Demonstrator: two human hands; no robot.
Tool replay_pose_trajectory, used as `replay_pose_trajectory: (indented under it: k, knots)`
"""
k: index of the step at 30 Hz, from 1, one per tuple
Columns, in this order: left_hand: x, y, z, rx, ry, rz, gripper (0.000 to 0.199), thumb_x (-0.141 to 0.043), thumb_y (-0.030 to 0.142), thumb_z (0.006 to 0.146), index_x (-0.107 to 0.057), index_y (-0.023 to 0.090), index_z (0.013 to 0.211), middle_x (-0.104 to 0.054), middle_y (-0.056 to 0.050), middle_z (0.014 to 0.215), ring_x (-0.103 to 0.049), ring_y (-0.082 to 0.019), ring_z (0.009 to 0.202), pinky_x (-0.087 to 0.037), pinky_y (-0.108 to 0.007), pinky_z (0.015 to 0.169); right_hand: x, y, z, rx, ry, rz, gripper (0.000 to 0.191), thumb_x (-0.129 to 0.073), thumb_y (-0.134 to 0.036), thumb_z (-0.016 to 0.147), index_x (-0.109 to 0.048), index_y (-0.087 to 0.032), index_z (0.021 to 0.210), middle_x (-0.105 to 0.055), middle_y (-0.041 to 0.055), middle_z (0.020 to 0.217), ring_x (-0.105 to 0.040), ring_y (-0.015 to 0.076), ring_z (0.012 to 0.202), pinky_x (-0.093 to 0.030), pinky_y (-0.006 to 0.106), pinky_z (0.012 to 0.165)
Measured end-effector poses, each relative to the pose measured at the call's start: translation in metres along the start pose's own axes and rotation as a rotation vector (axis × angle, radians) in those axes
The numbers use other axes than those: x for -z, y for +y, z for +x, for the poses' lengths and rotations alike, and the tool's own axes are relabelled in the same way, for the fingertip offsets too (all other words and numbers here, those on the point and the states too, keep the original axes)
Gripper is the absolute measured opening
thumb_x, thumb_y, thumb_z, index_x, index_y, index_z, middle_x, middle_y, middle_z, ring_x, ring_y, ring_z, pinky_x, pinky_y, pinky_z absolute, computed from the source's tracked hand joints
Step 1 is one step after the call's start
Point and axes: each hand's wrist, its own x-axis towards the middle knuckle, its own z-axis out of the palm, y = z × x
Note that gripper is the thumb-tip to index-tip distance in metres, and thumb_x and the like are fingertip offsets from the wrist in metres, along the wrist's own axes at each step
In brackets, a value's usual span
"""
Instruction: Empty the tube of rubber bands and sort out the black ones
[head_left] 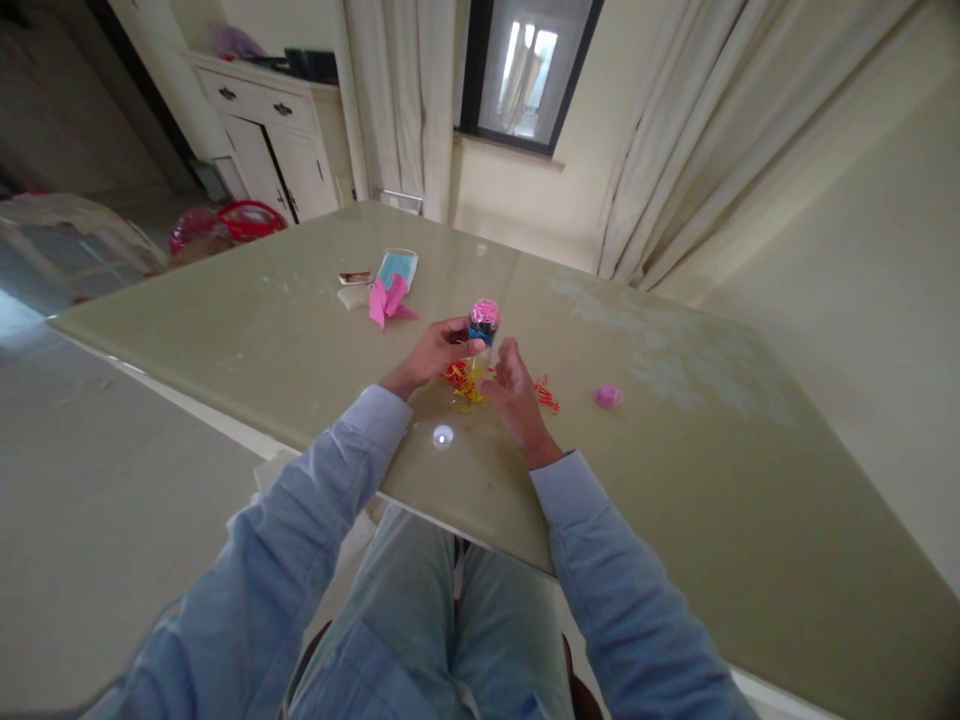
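Observation:
My left hand [442, 352] is closed around a small clear container [484, 322] with layers of pink, black and blue inside, held upright above the table. On its right side is my right hand [516, 392], fingers curled and thumb pointing toward the container's lower end; whether something small is pinched there is hidden. Beneath both hands lie loose yellow bands [466, 388] and red bands [546, 394], thin like rubber bands, the red ones partly behind my right hand. A small round clear piece [442, 437] rests nearer the table edge.
The greenish glossy table [675, 480] spreads wide on both sides. A pink lump [608, 396] lies to the right. Farther left are folded pink paper [388, 300], a blue face mask [397, 267] and a small wrapper [355, 278]. A cabinet [277, 130] stands behind.

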Motion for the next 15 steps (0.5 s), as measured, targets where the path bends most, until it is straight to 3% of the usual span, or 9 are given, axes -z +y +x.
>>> replay_pose_trajectory:
  k: [2, 5, 9, 12, 15]
  knots:
    - [0.0, 0.001, 0.0, -0.008, -0.002, 0.014, 0.041, -0.088, 0.045, 0.063, -0.075, 0.015, 0.089, -0.074, -0.004, 0.086, -0.064, -0.019, 0.081, -0.05, -0.03, 0.078, 0.0, -0.001, 0.0, -0.012, 0.014, 0.027, 0.09, -0.071, -0.038, 0.079, -0.03, -0.028, 0.158, -0.034, 0.0029, 0.163, -0.023, 0.0242, 0.154, -0.027, 0.049, 0.124]
    - [0.0, 0.0, 0.0, -0.003, 0.0, 0.009, 0.043, -0.089, 0.045, 0.063, -0.075, 0.015, 0.09, -0.074, -0.005, 0.087, -0.064, -0.019, 0.08, -0.05, -0.03, 0.078, -0.001, -0.003, 0.001, -0.024, -0.066, 0.055, 0.085, -0.072, -0.04, 0.077, -0.038, -0.027, 0.154, -0.041, 0.0042, 0.16, -0.031, 0.0251, 0.151, -0.031, 0.049, 0.122]
    - [0.001, -0.001, 0.0, 0.005, 0.004, -0.005, 0.043, -0.088, 0.044, 0.064, -0.076, 0.015, 0.093, -0.074, -0.005, 0.087, -0.065, -0.018, 0.081, -0.049, -0.03, 0.08, -0.002, -0.007, 0.001, -0.042, 0.042, 0.063, 0.086, -0.075, -0.039, 0.073, -0.041, -0.027, 0.152, -0.042, 0.006, 0.159, -0.031, 0.0261, 0.151, -0.032, 0.049, 0.121]
    - [0.001, 0.0, 0.0, 0.011, 0.01, -0.005, 0.042, -0.088, 0.043, 0.064, -0.076, 0.015, 0.092, -0.073, -0.005, 0.087, -0.065, -0.018, 0.081, -0.049, -0.03, 0.079, -0.002, -0.01, 0.001, -0.037, -0.069, 0.125, 0.077, -0.073, -0.04, 0.075, -0.049, -0.026, 0.147, -0.051, 0.006, 0.152, -0.041, 0.0271, 0.146, -0.039, 0.046, 0.118]
    - [0.001, 0.0, 0.0, 0.013, 0.013, -0.013, 0.043, -0.089, 0.045, 0.063, -0.076, 0.015, 0.091, -0.073, -0.005, 0.085, -0.064, -0.018, 0.079, -0.049, -0.03, 0.078, -0.003, -0.011, 0.001, -0.057, 0.021, 0.123, 0.088, -0.076, -0.042, 0.07, -0.043, -0.024, 0.151, -0.038, 0.0077, 0.161, -0.032, 0.0275, 0.151, -0.034, 0.046, 0.121]
